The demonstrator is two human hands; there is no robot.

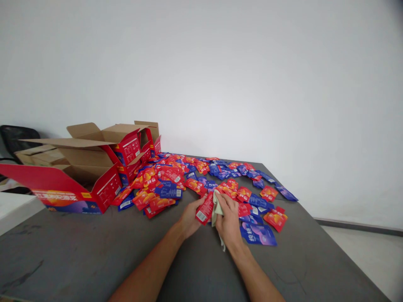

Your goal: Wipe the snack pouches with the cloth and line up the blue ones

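Observation:
My left hand (189, 219) is closed on the edge of a red packet (205, 208), whose barcode side faces up. In my right hand (228, 216) is a pale cloth (216, 208), pressed against the packet's right side; one end of the cloth hangs down below the palm. Both hands are above the grey table near its middle. Just right of my right hand lies a blue-purple packet (258, 234), with a red-orange packet (276, 219) beyond it. Left of my hands, a blue packet (169, 189) rests on a heap of red ones.
Red and blue packets spread across the back of the dark grey table (126, 260). An open red carton (103, 191) stands at the left, with more open cartons (129, 149) behind it. A white wall (239, 84) rises behind, and a black chair (19, 138) is at far left.

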